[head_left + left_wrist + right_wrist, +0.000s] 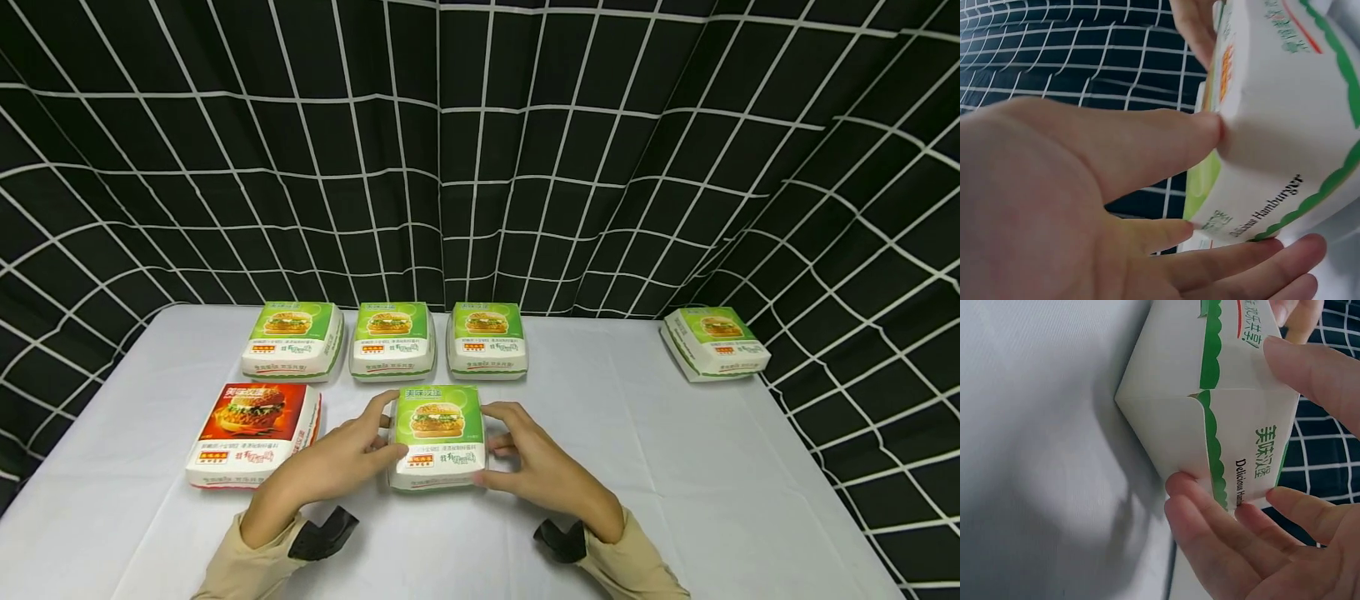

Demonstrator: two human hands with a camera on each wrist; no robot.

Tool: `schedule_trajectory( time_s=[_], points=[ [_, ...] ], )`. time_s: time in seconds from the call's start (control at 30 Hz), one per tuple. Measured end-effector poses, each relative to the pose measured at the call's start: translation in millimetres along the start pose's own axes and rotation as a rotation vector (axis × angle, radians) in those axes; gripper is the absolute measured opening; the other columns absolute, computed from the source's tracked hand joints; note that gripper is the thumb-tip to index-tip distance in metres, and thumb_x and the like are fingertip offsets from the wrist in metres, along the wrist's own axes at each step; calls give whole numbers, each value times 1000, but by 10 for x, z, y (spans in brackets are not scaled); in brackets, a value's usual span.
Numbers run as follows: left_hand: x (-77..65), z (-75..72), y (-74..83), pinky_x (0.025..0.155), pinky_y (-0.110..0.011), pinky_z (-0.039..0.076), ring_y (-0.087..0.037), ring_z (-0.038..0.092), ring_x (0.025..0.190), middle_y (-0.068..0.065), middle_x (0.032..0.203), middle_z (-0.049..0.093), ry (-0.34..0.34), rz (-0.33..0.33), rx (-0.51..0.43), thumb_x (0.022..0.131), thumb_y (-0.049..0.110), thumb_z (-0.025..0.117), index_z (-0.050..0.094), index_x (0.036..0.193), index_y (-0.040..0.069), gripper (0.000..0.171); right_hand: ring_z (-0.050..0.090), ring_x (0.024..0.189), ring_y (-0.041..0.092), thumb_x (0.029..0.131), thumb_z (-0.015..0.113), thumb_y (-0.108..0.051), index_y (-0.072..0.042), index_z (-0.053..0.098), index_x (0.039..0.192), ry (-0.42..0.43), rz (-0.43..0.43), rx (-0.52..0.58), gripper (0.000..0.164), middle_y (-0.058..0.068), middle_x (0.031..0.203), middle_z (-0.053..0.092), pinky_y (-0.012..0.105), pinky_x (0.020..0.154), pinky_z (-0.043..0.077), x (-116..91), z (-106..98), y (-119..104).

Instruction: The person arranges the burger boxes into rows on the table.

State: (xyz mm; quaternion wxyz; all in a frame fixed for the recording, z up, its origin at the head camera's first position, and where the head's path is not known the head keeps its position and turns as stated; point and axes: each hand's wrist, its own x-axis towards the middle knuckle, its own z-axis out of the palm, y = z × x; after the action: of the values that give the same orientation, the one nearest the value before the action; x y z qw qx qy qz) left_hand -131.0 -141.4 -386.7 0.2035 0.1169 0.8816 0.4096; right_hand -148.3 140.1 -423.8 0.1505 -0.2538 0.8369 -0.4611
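Between my two hands sits a green-and-white hamburger box (438,425), lid closed, with a burger picture on top. My left hand (341,457) grips its left side, with the thumb on the near left corner; in the left wrist view that thumb presses the white wall of the box (1279,119). On the opposite side my right hand (551,467) holds it, thumb at the near right corner. The right wrist view has its fingers along the side and lower edge of the box (1241,425). Whether the box's underside touches the table cannot be told.
A red-and-white hamburger box (255,433) lies left of my left hand. Behind stand three green boxes in a row: left (292,342), middle (392,342) and right (487,342). Another green box (715,343) is at the far right of the white-covered table (675,500). A black gridded curtain (465,150) hangs behind.
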Motion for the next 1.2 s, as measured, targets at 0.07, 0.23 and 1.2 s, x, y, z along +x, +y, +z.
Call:
schedule_trajectory(
  time_s=[0.07, 0.23, 1.2],
  points=[
    [-16, -41, -24, 101, -54, 48, -36, 60, 123, -27, 130, 61, -14, 1, 3, 99, 30, 59, 16, 156, 4, 75, 65, 110, 24, 83, 81, -25, -11, 40, 143, -5, 1, -5, 74, 9, 141, 45, 38, 98, 53, 24, 25, -13],
    [-36, -133, -103, 99, -54, 49, -37, 59, 121, -30, 135, 54, -38, 23, -17, 99, 30, 60, 16, 155, 5, 76, 65, 112, 24, 84, 80, -25, -11, 41, 143, -10, -14, 11, 73, 9, 141, 46, 39, 100, 52, 76, 83, -37],
    [-157, -429, -270, 87, -41, 52, -23, 66, 103, -20, 121, 65, 46, -18, 71, 94, 27, 66, 24, 152, -5, 78, 65, 116, 21, 86, 79, -22, -11, 41, 145, -32, -58, 95, 71, 8, 141, 45, 35, 102, 52, 360, 438, -147]
  ],
)
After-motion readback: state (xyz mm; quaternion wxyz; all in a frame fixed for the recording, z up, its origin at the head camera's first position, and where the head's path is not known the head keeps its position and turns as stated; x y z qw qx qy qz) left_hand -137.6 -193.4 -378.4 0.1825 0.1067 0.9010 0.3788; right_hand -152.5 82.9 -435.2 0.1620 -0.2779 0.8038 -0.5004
